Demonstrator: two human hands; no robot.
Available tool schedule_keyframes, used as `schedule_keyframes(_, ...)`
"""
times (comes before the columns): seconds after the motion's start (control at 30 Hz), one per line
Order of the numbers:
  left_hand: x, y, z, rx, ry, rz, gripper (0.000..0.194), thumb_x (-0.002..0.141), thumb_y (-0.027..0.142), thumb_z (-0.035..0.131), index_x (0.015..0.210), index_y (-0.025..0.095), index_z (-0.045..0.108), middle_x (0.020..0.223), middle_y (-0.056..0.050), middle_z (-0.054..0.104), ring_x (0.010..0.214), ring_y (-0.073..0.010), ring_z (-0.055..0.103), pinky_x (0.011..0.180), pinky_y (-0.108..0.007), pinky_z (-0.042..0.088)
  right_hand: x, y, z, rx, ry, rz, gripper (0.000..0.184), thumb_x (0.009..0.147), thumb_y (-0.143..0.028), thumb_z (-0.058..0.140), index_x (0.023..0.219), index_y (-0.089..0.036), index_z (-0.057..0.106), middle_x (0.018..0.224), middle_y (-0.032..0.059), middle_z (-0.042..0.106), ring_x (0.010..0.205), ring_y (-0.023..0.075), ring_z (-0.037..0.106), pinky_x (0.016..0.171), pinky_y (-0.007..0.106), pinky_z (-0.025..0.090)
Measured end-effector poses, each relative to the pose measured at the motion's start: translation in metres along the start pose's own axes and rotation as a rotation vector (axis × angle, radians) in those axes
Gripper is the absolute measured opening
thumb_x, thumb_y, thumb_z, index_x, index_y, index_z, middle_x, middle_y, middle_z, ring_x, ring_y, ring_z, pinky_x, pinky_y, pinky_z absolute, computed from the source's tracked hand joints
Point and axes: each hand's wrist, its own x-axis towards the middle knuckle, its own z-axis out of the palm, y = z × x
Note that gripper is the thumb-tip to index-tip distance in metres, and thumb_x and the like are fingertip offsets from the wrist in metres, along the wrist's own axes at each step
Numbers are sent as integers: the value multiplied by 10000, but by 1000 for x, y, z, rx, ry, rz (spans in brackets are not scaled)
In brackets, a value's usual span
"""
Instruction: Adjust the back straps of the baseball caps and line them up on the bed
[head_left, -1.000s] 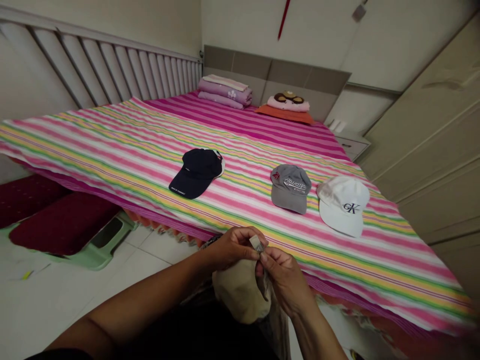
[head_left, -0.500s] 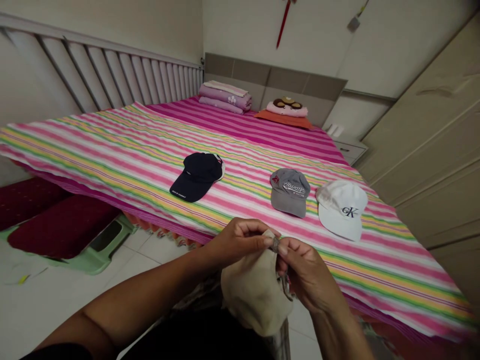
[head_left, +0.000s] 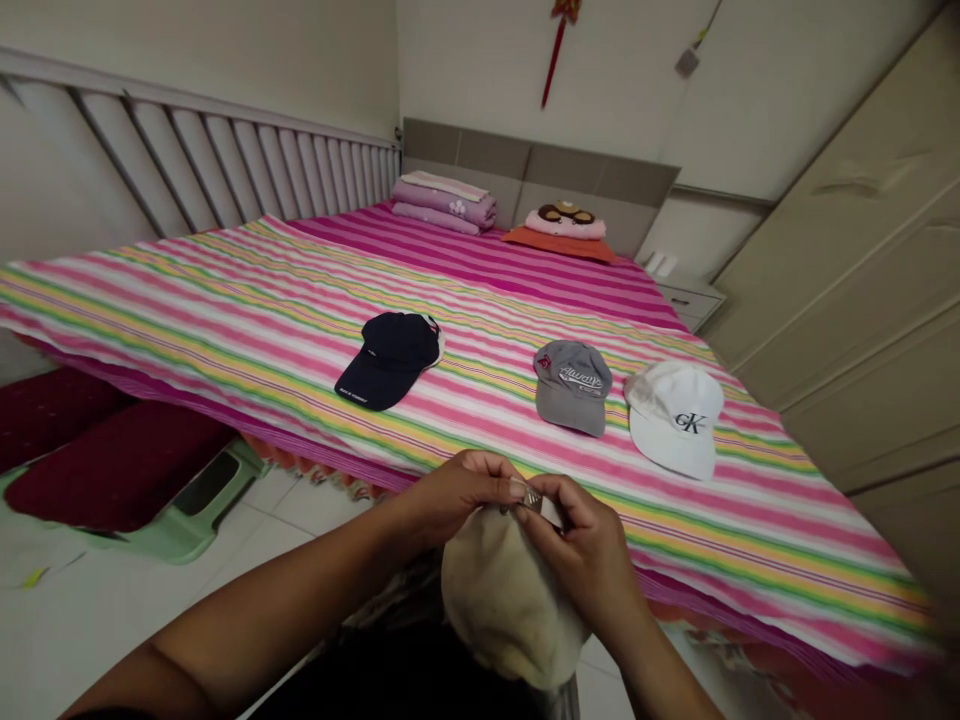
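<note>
A beige cap (head_left: 506, 595) hangs in front of me, off the near edge of the bed. My left hand (head_left: 472, 492) pinches the cap's back strap between thumb and fingers. My right hand (head_left: 577, 530) grips the same strap just beside it, close to a small metal buckle (head_left: 532, 497). On the striped sheet lie three more caps, apart from my hands: a navy cap (head_left: 394, 358) to the left, a grey cap (head_left: 574, 388) with white lettering near the middle, and a white cap (head_left: 677, 415) with dark letters to the right.
The bed (head_left: 225, 300) spans the view, with a folded purple quilt (head_left: 444, 203) and an orange pillow (head_left: 559, 243) by the headboard (head_left: 592, 185). A green stool (head_left: 184, 520) with a dark red top stands at the left. A wardrobe (head_left: 862, 230) rises at the right.
Both hands have shifted slightly left and down along the strap. The buckle now shows between my fingers, and the strap's opening is mostly covered by my right hand. The view has tilted slightly.
</note>
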Motion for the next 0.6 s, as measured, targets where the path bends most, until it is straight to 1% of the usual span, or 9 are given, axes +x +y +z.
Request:
schedule_keyframes(0.03, 0, 1, 1, 24, 9, 5, 226, 537, 248, 718, 615, 107, 560, 596, -9, 545, 555, -87, 476, 571, -223, 342, 1, -1, -1, -38, 27, -32, 123, 708, -251, 603, 827, -224, 613, 754, 22, 643, 667, 177, 551, 623, 281, 406)
schedule_keyframes(0.1, -1, 4, 1, 93, 29, 6, 209, 558, 253, 690, 611, 119, 538, 609, -1, 530, 570, -83, 461, 562, -210, 324, 2, -3, -2, -68, 45, -60, 109, 699, -259, 613, 803, -227, 621, 685, 13, 630, 602, 170, 526, 589, 280, 394)
schedule_keyframes(0.2, -1, 7, 0, 207, 62, 13, 158, 588, 242, 625, 602, 130, 514, 628, 4, 517, 576, -79, 441, 555, -200, 306, 3, -1, -3, -68, 22, -45, 91, 690, -251, 617, 777, -225, 615, 645, 2, 612, 555, 155, 496, 541, 264, 368)
schedule_keyframes(0.3, -1, 9, -3, 247, 65, 48, 118, 584, 218, 572, 575, 133, 491, 645, -6, 529, 582, -85, 437, 555, -204, 302, 4, 0, -5, -93, 4, -33, 52, 681, -224, 609, 728, -213, 588, 615, -11, 588, 533, 136, 472, 507, 244, 337)
schedule_keyframes(0.43, -1, 10, -8, 217, 17, 77, 105, 551, 191, 536, 535, 139, 446, 656, -29, 563, 595, -104, 446, 572, -222, 306, 5, -2, -7, -150, -16, -40, 49, 660, -184, 596, 685, -199, 558, 574, -27, 539, 506, 115, 430, 487, 231, 313)
schedule_keyframes(0.53, 0, 11, -13, 179, -38, 91, 125, 532, 193, 532, 513, 142, 419, 681, -53, 588, 615, -119, 465, 589, -234, 312, 5, -3, -10, -135, -48, 2, 38, 664, -180, 578, 671, -195, 544, 560, -33, 512, 501, 109, 412, 478, 226, 308)
schedule_keyframes(0.6, 1, 12, -16, 192, -71, 68, 144, 564, 234, 553, 547, 138, 447, 703, -55, 589, 616, -121, 470, 581, -234, 313, 5, -3, -9, -126, -81, 25, 32, 675, -184, 566, 667, -193, 537, 563, -33, 508, 510, 108, 413, 485, 225, 312)
